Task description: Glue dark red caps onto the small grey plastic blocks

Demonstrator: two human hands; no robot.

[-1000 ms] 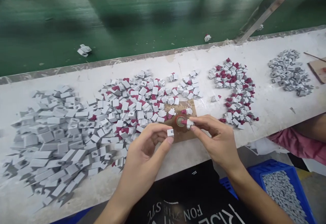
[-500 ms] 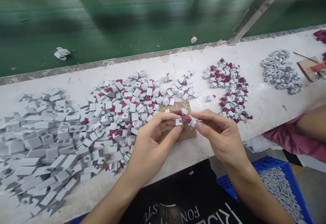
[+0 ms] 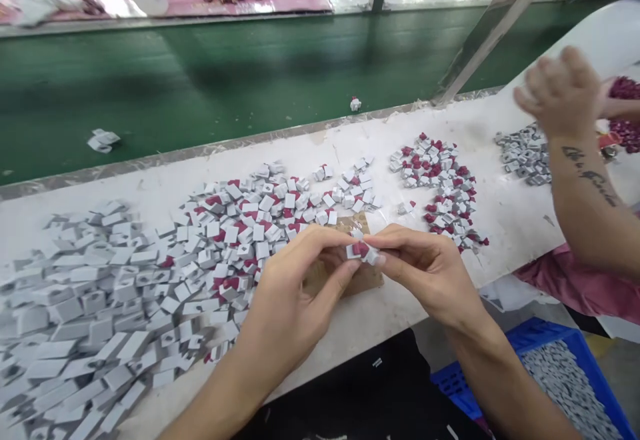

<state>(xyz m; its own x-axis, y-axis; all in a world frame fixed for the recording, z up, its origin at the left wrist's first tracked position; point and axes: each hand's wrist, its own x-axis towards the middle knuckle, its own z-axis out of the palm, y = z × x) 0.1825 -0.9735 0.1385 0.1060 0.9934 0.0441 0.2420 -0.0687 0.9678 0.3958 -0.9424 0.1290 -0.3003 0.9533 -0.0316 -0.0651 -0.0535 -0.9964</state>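
Between my two hands, a small grey plastic piece (image 3: 351, 252) and a grey-and-dark-red piece (image 3: 369, 253) meet end to end. My left hand (image 3: 295, 287) pinches the plain grey one between thumb and forefinger. From the other side, my right hand (image 3: 425, 270) grips the red-marked one with its fingertips. Whether the two are fully joined I cannot tell. Beneath my hands lies a brown cardboard piece (image 3: 365, 283). Left of it spreads a heap of grey and dark-red pieces (image 3: 260, 213), running into larger plain grey blocks (image 3: 85, 320).
Behind the white table (image 3: 300, 353) runs a green belt (image 3: 240, 73) with a few pieces on it. Another pile (image 3: 445, 180) sits to the right. A co-worker's tattooed arm (image 3: 585, 173) reaches in at right. A blue crate (image 3: 535, 333) of grey pieces stands below.
My hands have brought the two pieces together, closing the gap between them. A co-worker's arm has risen into view at right. The view has tilted up, showing more beyond the belt.
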